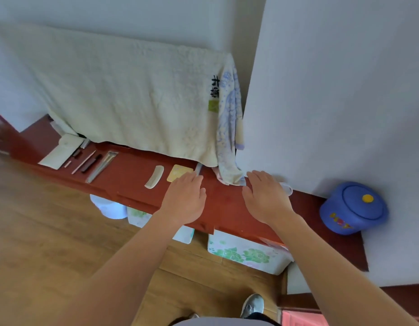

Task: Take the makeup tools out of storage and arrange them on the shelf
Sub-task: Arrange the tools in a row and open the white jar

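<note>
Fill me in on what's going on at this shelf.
A person stands at the red shelf with the left hand and right hand spread flat, palms down, over it. Neither has a grip on anything. A white comb and a yellow square pad lie just beyond the left hand. Farther left, a white pouch and a row of slim tools are laid out below the cream towel.

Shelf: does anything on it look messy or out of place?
Only the patterned towel: its lower end lies bunched on the shelf, while the comb and slim tools lie tidily spaced.
</note>
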Action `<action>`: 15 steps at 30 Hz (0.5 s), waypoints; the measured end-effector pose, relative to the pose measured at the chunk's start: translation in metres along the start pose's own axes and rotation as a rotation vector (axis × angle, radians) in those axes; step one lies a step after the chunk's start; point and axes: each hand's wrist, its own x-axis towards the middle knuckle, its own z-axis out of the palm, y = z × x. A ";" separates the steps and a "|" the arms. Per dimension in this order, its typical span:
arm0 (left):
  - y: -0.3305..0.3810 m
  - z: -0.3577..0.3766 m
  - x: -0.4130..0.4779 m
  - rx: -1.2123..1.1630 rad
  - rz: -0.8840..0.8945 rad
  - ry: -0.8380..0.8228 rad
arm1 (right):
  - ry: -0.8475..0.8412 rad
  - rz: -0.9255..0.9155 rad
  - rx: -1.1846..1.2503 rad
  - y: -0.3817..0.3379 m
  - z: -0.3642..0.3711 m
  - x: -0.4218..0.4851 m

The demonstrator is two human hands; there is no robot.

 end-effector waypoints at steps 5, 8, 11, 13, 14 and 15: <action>-0.042 -0.008 -0.033 0.007 -0.077 0.035 | 0.037 -0.069 0.111 -0.044 0.017 0.006; -0.063 -0.016 -0.048 0.007 -0.155 0.063 | 0.047 -0.128 0.122 -0.070 0.020 0.011; -0.076 -0.023 -0.056 0.003 -0.240 0.056 | 0.032 -0.192 0.105 -0.089 0.024 0.021; -0.083 -0.028 -0.060 0.004 -0.308 0.060 | 0.015 -0.256 0.100 -0.101 0.027 0.032; -0.087 -0.031 -0.062 0.005 -0.341 0.068 | 0.004 -0.287 0.093 -0.107 0.028 0.038; -0.091 -0.034 -0.063 0.003 -0.372 0.073 | -0.009 -0.312 0.087 -0.112 0.028 0.044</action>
